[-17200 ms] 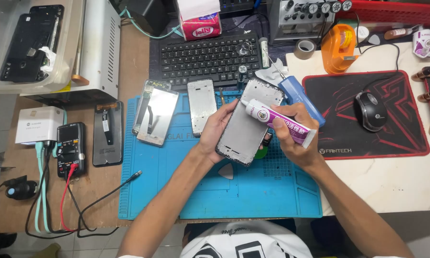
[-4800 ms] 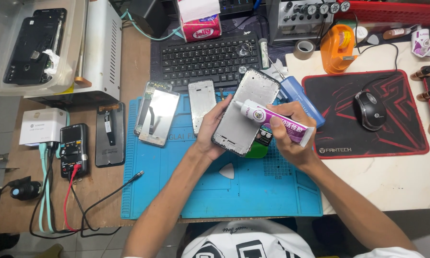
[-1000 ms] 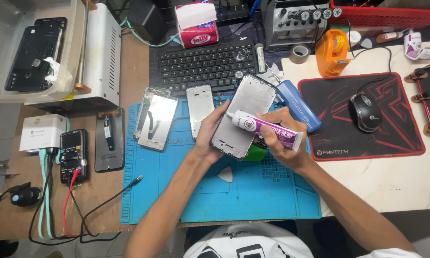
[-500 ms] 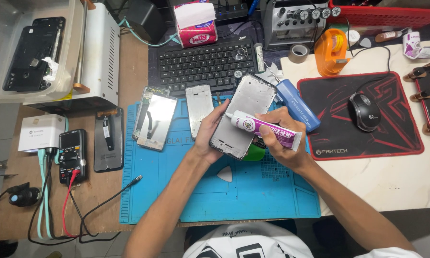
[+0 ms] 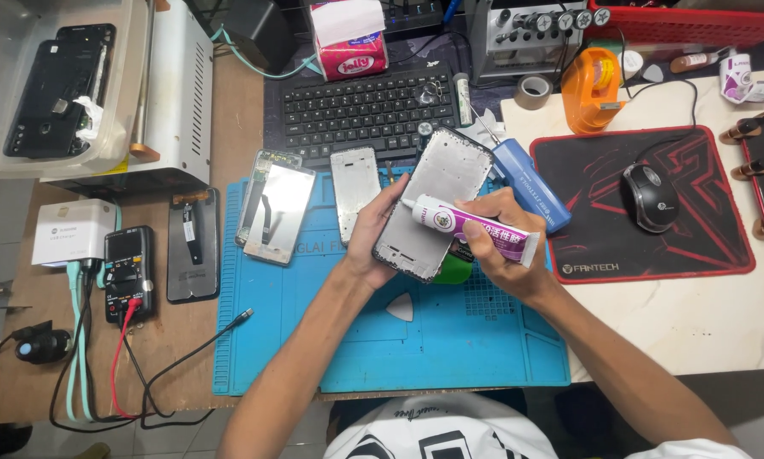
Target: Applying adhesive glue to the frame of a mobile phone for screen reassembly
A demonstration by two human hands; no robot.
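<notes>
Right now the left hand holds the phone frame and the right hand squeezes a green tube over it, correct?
Not quite: the tube in the right hand is white and purple, as the head view shows. The left hand does hold the phone frame.

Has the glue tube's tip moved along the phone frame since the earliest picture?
Yes. The glue tube tip now sits lower on the phone frame, left of centre, nearer the left hand.

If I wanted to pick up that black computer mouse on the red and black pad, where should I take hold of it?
Grip the black mouse across its two long sides, coming straight down from above. It lies flat on the mouse pad, its rounded back up and narrower across than along, so fingers fit around it. Its cord leaves from the far end, so approach from the near end.
</notes>
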